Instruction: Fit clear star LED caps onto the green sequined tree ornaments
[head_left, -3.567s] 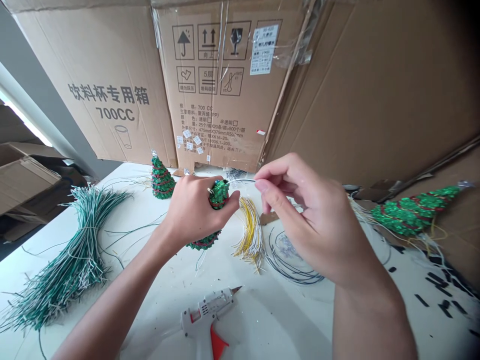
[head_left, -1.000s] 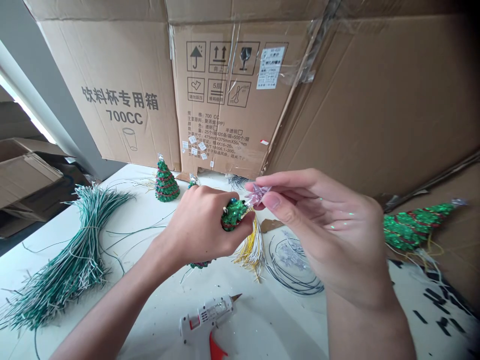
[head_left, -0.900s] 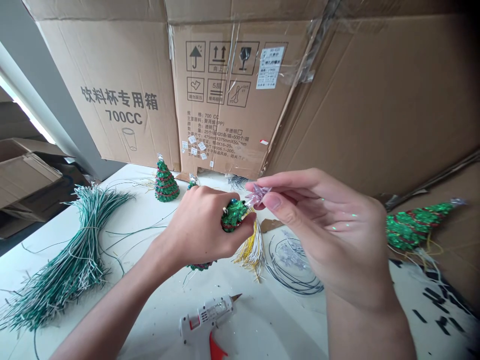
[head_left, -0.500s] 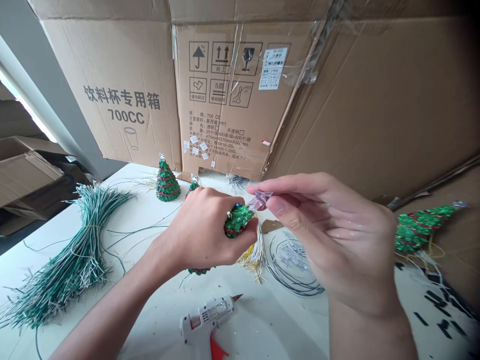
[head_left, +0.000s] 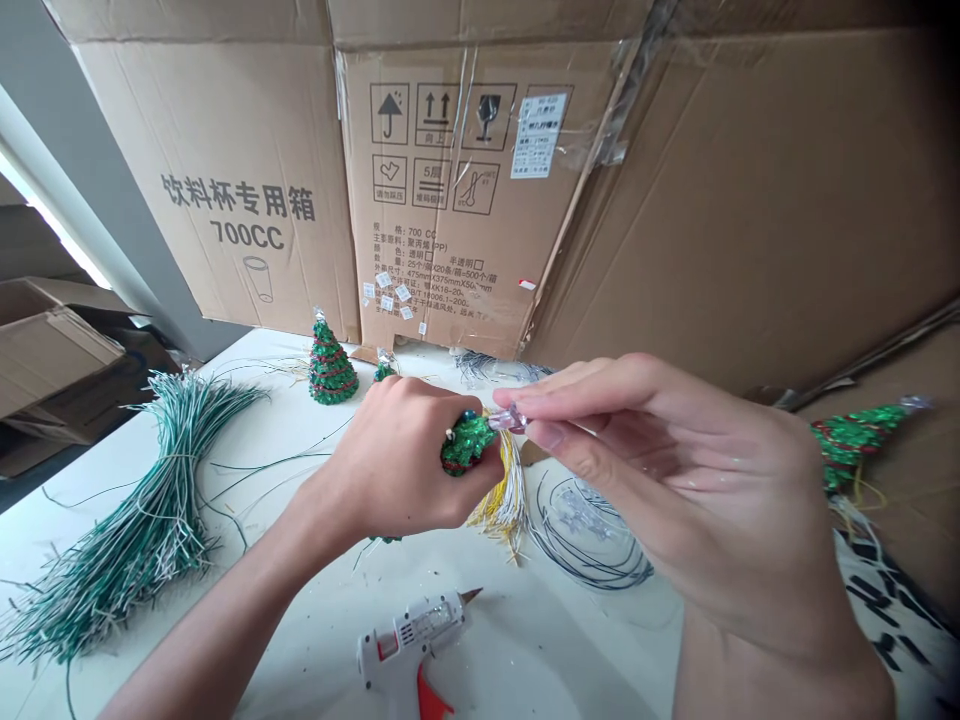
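Green tinsel tree (head_left: 468, 447) clamped in left hand (head_left: 394, 455) | pink star (head_left: 508, 421) pinched in right hand (head_left: 697, 490) | loose pinch could drop star

The left hand (head_left: 394, 460) hides most of the small tree (head_left: 466, 445) it grips, and the right fingertips (head_left: 555, 402) cover most of a tiny pinkish piece (head_left: 508, 421), too small to identify. The handle of the glue gun (head_left: 409, 635) runs off the bottom of the view, its end cut away.
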